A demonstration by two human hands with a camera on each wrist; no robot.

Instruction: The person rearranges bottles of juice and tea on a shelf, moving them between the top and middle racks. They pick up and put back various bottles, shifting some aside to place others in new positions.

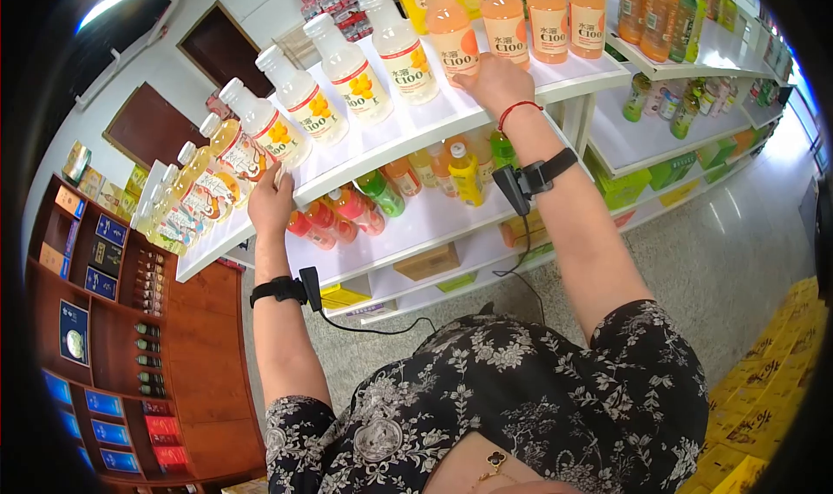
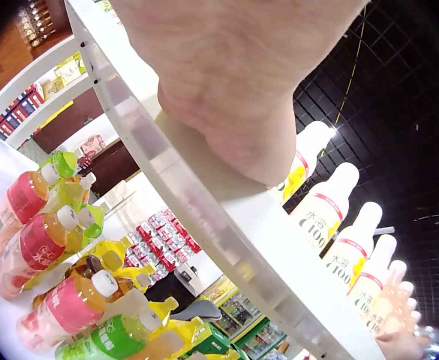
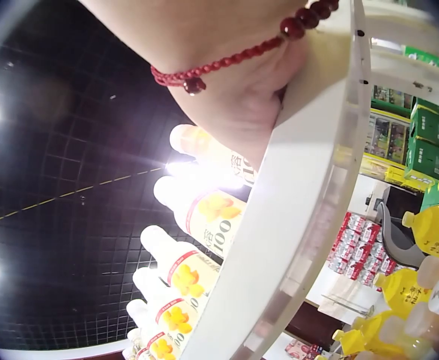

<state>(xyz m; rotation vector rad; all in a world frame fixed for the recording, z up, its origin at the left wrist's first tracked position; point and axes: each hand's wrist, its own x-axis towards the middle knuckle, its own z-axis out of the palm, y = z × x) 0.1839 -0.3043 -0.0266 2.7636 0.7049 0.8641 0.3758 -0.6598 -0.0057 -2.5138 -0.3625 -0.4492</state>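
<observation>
Right hand [image 1: 495,82] lies at about 1 o'clock in the head view, at the foot of the peach-orange, white-capped plastic bottle with a cream label [image 1: 449,30]. Its thumb rests against the bottle's lower front; the far fingers are hidden, so I cannot tell whether they wrap it. Left hand [image 1: 272,199], between 9 and 10 o'clock, lies over the edge of the white upper shelf [image 1: 421,130], its fingertips by the foot of the nearest clear plastic bottle with a white-and-yellow label [image 1: 282,134]. Whether it pinches that bottle or merely leans on the shelf, I cannot tell.

Clear bottles run from 10 towards 12 o'clock, peach ones on towards 1, all upright, labels turned outward. Likely that grouping by flavour keeps the fronts readable, and the wide hand spacing probably steadies the reach.

Close neighbours leave little room: another peach bottle [image 1: 503,26] crowds the right hand, and amber bottles with illustrated labels [image 1: 239,151] stand beyond the left. Beneath, on the white lower shelf [image 1: 425,229], stand pink-labelled bottles [image 1: 317,221] and a yellow bottle [image 1: 466,175]. A thin black cable [image 1: 373,326] hangs from the left wrist camera [image 1: 311,287]; it could snag. Brown wooden cabinet [image 1: 200,346] fills 8 o'clock, yellow cartons [image 1: 764,390] 4 o'clock.
</observation>
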